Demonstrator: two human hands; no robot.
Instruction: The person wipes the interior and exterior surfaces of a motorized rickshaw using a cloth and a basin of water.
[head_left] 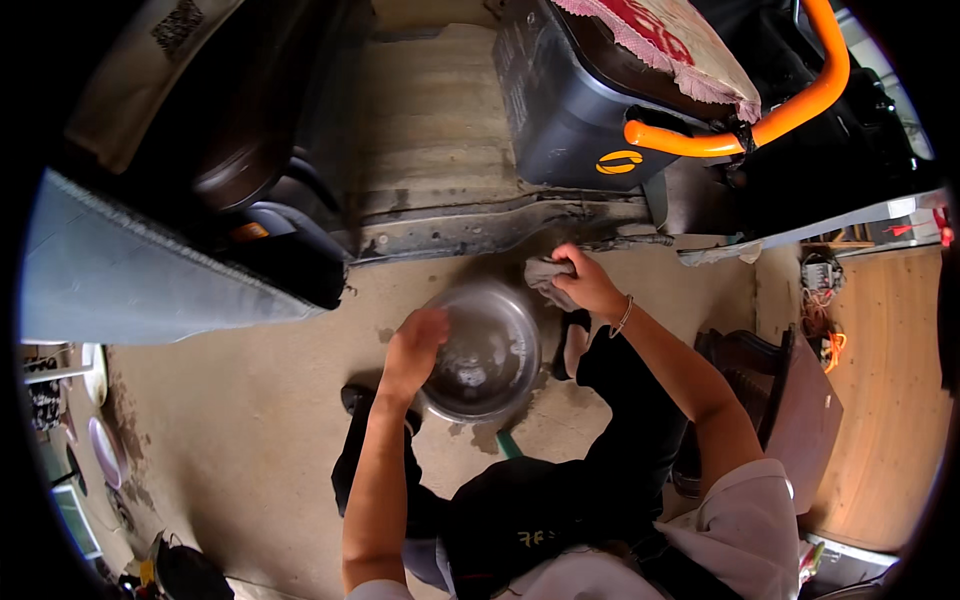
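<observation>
Between my feet stands a round metal basin (484, 352) with water in it. My right hand (590, 283) is closed around a crumpled grey rag (550, 278), just above and right of the basin's far rim. My left hand (416, 345) is over the basin's left rim; its fingers are smeared by motion, so I cannot make out whether they are closed. Whether that hand touches the rim does not show.
Ahead runs a worn metal sill (480, 230) of a vehicle, with a dark grey box (575, 100) and an orange bar (740, 143) above it. A brown chair (750, 370) stands on the right. Wet patches mark the concrete floor (240, 390). Something green (508, 444) lies below the basin.
</observation>
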